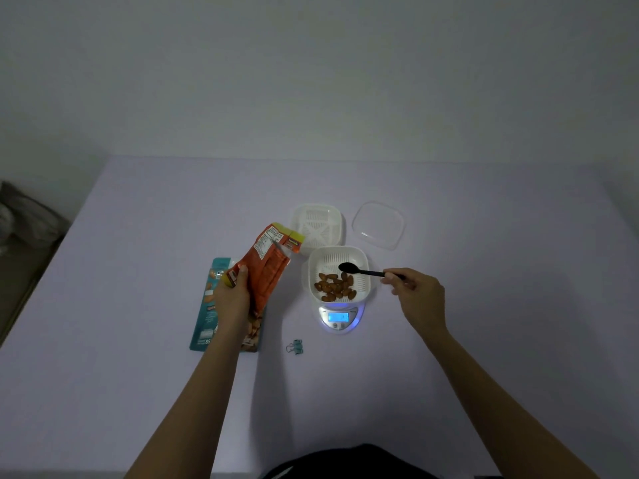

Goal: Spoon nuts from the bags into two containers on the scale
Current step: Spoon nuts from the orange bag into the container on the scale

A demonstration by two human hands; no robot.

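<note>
A white slotted container [359, 259] stands on a small digital scale [340, 318] with a lit blue display, and brown almonds [334, 286] lie in its near half. My right hand [416, 295] pinches a black spoon [359, 270] by the handle end; the spoon's bowl hovers over the container's far half. My left hand [232, 293] grips an orange nut bag [268, 267], tilted with its open top toward the container. A second, empty white container [317, 224] stands just behind the scale. A teal nut bag [211, 302] lies flat under my left arm.
A clear plastic lid [378, 224] lies behind and to the right of the scale. A small teal binder clip [295, 346] lies in front of the scale, to its left. All of it rests on a pale lilac table [484, 340] against a plain wall.
</note>
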